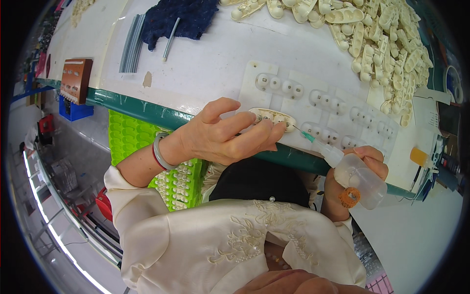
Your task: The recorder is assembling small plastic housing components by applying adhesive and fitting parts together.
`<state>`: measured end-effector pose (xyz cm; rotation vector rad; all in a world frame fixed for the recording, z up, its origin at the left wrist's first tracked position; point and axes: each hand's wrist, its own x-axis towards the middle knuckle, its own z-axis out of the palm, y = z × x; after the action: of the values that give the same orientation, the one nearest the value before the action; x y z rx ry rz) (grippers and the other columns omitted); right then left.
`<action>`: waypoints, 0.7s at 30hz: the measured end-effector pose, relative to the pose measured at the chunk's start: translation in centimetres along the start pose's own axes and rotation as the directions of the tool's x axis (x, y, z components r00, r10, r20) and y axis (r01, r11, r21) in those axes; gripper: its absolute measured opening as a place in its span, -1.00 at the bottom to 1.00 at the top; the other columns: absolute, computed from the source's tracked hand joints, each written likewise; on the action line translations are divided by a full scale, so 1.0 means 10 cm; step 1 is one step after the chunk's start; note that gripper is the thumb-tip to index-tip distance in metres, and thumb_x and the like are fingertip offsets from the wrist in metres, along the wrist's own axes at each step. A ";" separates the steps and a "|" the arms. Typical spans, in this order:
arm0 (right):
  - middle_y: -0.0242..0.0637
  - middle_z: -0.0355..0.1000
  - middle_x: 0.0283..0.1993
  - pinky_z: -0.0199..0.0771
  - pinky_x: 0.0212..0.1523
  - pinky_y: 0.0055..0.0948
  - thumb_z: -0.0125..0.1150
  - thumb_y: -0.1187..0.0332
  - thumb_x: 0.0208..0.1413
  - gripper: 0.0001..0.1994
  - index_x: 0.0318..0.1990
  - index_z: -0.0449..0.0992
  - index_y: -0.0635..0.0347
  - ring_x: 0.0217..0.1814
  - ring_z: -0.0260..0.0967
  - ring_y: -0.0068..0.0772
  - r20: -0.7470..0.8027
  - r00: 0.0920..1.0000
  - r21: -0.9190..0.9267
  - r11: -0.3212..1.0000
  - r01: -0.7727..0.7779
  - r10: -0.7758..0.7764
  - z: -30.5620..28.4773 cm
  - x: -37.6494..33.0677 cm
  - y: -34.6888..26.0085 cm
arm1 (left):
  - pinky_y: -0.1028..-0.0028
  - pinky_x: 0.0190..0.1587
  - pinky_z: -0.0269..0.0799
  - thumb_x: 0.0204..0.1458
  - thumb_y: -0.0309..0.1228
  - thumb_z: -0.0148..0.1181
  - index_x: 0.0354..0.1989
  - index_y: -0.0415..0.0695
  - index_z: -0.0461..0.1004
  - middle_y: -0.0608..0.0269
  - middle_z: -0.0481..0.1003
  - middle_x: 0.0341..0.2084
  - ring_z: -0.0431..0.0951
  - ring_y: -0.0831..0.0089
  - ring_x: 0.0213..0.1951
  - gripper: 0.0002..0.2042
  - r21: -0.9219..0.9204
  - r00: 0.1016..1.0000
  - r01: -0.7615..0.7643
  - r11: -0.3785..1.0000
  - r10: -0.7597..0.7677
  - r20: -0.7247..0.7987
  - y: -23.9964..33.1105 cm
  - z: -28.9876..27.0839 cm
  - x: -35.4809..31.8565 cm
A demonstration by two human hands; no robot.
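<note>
My left hand point(232, 132) bends over a cream oval part point(286, 118) with rounded hollows, its fingertips curled against the near side. The part lies on a translucent plastic holder point(254, 66) with groups of round wells, some with small dark bits in them. In my right hand point(369, 164) is a clear squeeze bottle point(357, 181), tilted, with an orange ribbed piece point(349, 197) on its side. Its green dispensing needle point(307, 136) points left, the thin tip at the right end of the oval part. Whether the tip touches it I cannot tell.
A large heap of cream parts point(382, 44) covers the table's far right. Far left are a dark blue cloth point(176, 19), grey rods point(132, 44) and a threaded rod point(171, 39). A brown block point(76, 78) sits at the green table edge point(132, 108); a bright green tray point(127, 134) is below.
</note>
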<state>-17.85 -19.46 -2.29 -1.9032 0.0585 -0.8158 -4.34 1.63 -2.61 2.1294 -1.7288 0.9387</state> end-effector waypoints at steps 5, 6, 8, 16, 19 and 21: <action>-0.21 0.30 -0.24 0.37 -0.36 -0.63 0.23 0.48 -0.08 -0.67 -0.23 0.19 0.14 -0.39 0.31 -0.51 -0.047 0.997 0.125 0.991 -0.048 0.054 0.02 0.01 -0.02 | 0.52 -0.23 0.20 -0.20 0.05 0.24 -0.24 0.28 0.56 0.45 0.17 -0.38 0.19 0.56 -0.34 -0.67 -0.004 1.000 0.004 1.000 -0.004 -0.021 0.00 0.00 -0.02; -0.21 0.30 -0.24 0.37 -0.36 -0.63 0.23 0.48 -0.08 -0.67 -0.23 0.19 0.14 -0.39 0.31 -0.51 -0.048 0.997 0.125 0.991 -0.047 0.053 0.02 0.01 -0.02 | 0.52 -0.24 0.20 -0.20 0.05 0.24 -0.24 0.28 0.56 0.45 0.17 -0.38 0.19 0.57 -0.34 -0.67 -0.007 1.000 0.002 1.000 -0.002 -0.027 0.00 0.00 -0.02; -0.20 0.30 -0.25 0.38 -0.36 -0.62 0.21 0.47 -0.06 -0.70 -0.23 0.19 0.15 -0.40 0.32 -0.50 -0.049 0.999 0.068 0.997 -0.018 0.022 0.03 0.02 -0.01 | 0.52 -0.24 0.20 -0.20 0.05 0.25 -0.24 0.27 0.56 0.45 0.17 -0.38 0.19 0.57 -0.34 -0.66 -0.009 0.999 0.001 1.000 -0.001 -0.033 -0.01 0.00 -0.02; -0.18 0.28 -0.27 0.39 -0.37 -0.62 0.19 0.49 -0.06 -0.71 -0.24 0.20 0.17 -0.40 0.31 -0.48 -0.019 1.000 0.056 0.998 0.010 -0.009 0.01 0.05 0.01 | 0.51 -0.24 0.22 -0.24 0.03 0.28 -0.24 0.24 0.56 0.44 0.17 -0.33 0.19 0.54 -0.31 -0.65 -0.026 1.000 0.000 1.000 0.001 0.021 0.00 -0.01 -0.03; -0.18 0.28 -0.27 0.38 -0.38 -0.62 0.17 0.50 -0.05 -0.73 -0.24 0.20 0.18 -0.40 0.30 -0.47 -0.015 0.999 0.029 0.999 0.034 -0.034 0.03 0.06 -0.01 | 0.50 -0.24 0.22 -0.25 0.02 0.29 -0.24 0.24 0.56 0.45 0.18 -0.35 0.20 0.54 -0.31 -0.65 -0.065 0.999 0.004 0.998 -0.007 -0.034 -0.02 0.02 -0.02; -0.19 0.28 -0.28 0.37 -0.38 -0.62 0.16 0.51 -0.04 -0.74 -0.25 0.20 0.18 -0.39 0.29 -0.47 -0.020 0.999 0.041 0.999 0.028 -0.028 0.04 0.06 0.00 | 0.50 -0.24 0.22 -0.26 0.01 0.29 -0.25 0.24 0.56 0.45 0.18 -0.36 0.20 0.53 -0.31 -0.65 -0.067 0.999 0.004 0.998 -0.006 -0.032 -0.02 0.02 -0.02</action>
<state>-17.20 -19.39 -2.04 -1.8615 0.0265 -0.8480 -4.07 1.73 -2.78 2.0653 -1.7141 0.8957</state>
